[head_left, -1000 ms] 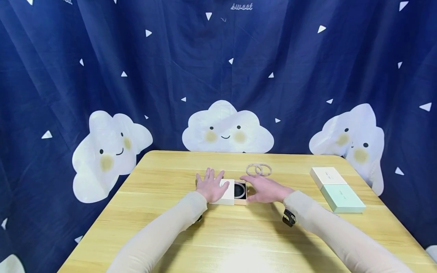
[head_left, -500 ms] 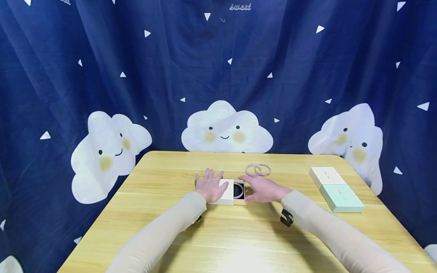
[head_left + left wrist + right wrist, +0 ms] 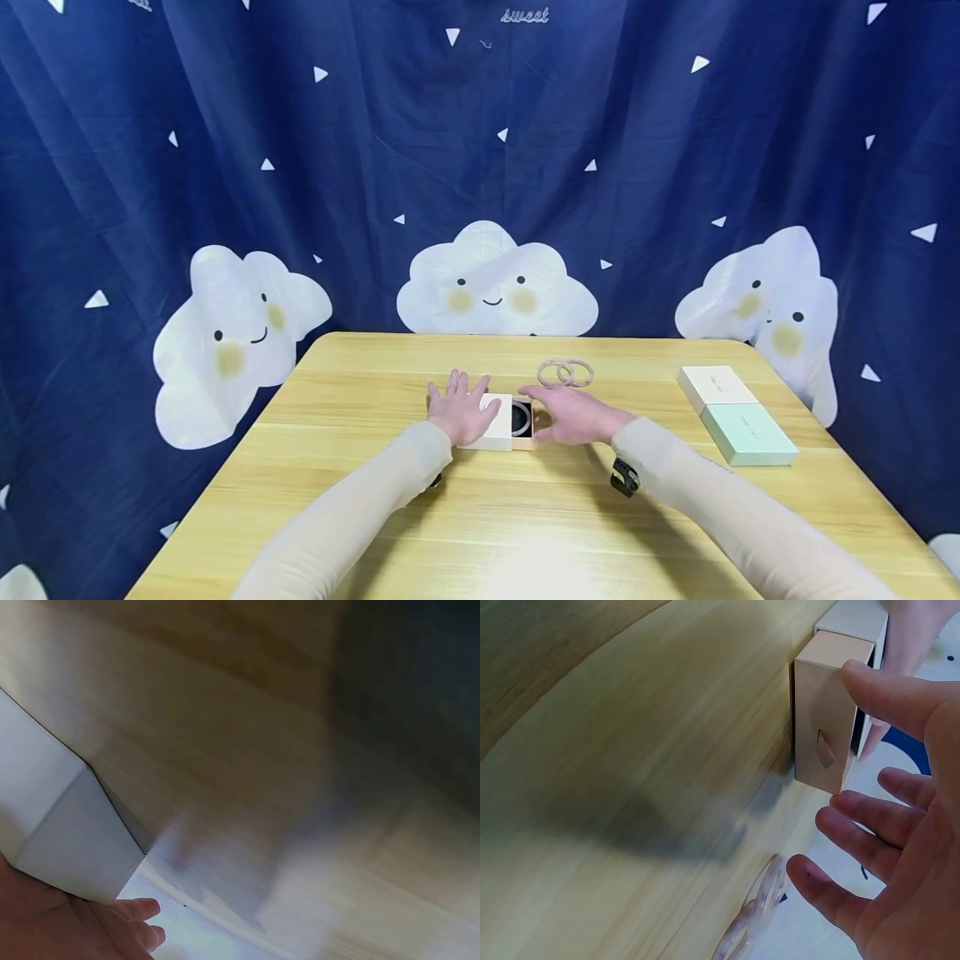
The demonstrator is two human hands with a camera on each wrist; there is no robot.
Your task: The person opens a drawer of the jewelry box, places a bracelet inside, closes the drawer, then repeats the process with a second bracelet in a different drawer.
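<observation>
My left hand point(image 3: 459, 415) rests flat with spread fingers on the white outer sleeve point(image 3: 497, 433) of a small drawer box. From the sleeve's right side a pinkish drawer point(image 3: 825, 712) sticks out a little. Part of a pale bangle point(image 3: 526, 409) shows on the drawer's dark lining. At the drawer's end is my right hand point(image 3: 576, 415), its thumb and a fingertip touching the edges, fingers loosely extended. A small pull tab point(image 3: 826, 748) sits on the end face. The left wrist view catches only the sleeve's corner and part of the left hand.
Two overlapping pale bangles point(image 3: 580, 362) lie on the wooden table point(image 3: 375, 517) just beyond the right hand. At the right stand a white box point(image 3: 716, 386) and a mint green box point(image 3: 752, 433), side by side. A blue curtain point(image 3: 360, 167) hangs behind the table.
The drawer has slid left, further into the sleeve, with my right hand moving along at its end. My left hand stays on the sleeve.
</observation>
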